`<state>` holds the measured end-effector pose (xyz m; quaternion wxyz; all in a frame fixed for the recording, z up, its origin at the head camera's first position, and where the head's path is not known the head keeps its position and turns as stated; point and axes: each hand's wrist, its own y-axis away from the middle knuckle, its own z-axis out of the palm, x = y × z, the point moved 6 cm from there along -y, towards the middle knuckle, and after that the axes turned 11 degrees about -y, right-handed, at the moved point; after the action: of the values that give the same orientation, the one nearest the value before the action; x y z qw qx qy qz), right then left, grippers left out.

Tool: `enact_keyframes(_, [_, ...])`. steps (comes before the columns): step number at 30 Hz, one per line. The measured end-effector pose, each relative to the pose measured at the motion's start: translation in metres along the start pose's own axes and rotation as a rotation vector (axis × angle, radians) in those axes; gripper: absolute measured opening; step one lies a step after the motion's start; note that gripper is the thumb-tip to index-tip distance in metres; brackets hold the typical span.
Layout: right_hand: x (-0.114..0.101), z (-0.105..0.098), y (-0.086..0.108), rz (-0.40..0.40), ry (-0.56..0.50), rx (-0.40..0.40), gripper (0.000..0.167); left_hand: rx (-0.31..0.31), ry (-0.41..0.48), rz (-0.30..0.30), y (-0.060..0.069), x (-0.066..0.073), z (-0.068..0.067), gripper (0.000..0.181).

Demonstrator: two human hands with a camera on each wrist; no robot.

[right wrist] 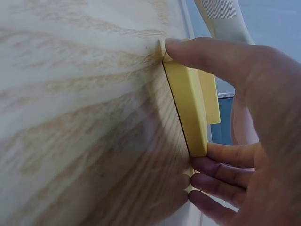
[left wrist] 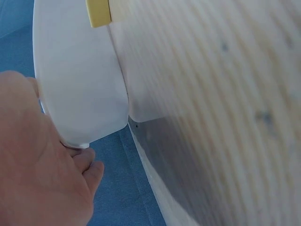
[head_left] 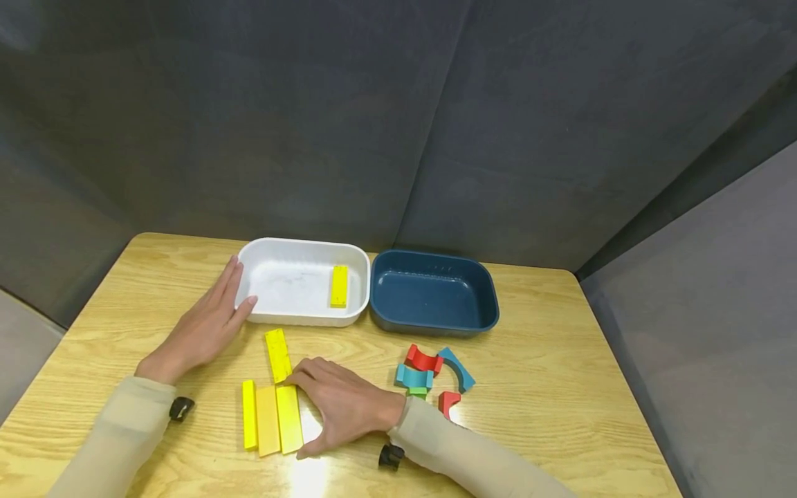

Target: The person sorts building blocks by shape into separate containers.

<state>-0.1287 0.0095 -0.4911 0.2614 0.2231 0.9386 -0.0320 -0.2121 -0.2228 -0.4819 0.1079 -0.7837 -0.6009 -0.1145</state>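
- Right grip [head_left: 345,402]: thumb and fingers held the ends of a yellow block [head_left: 290,420], which lay on the worktop [head_left: 548,360] at the right of a row of three.
- Left grip [head_left: 200,330]: its extended fingers touched the left end of the white tray [head_left: 280,280].
- Another yellow block [head_left: 339,286]: lay inside the white tray, near its right end.
- Dark blue tray [head_left: 429,297]: stood beside the white tray, with arched blocks [head_left: 425,362] before it.

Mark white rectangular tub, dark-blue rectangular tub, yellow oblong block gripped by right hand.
White rectangular tub [head_left: 288,285], head view, bare floor.
Dark-blue rectangular tub [head_left: 431,297], head view, bare floor.
Yellow oblong block [right wrist: 185,106], right wrist view, long side.
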Motion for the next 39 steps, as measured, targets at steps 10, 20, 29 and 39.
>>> enact_keyframes(10, [0.002, 0.001, 0.0, -0.008, -0.072, -0.003, 0.098, -0.008, 0.003, -0.005, -0.001, -0.002, 0.002, 0.082])
enact_keyframes(20, [0.001, -0.004, 0.005, -0.012, -0.05, 0.046, 0.096, 0.001, 0.001, 0.005, -0.002, -0.001, 0.002, 0.082])
enact_keyframes(29, [0.001, -0.016, 0.008, 0.001, -0.056, 0.068, 0.1, 0.012, -0.002, 0.007, -0.001, -0.001, 0.0, 0.083])
enact_keyframes(39, [-0.001, -0.036, 0.009, -0.005, -0.042, 0.106, 0.102, 0.004, 0.001, 0.009, -0.001, -0.001, 0.001, 0.082])
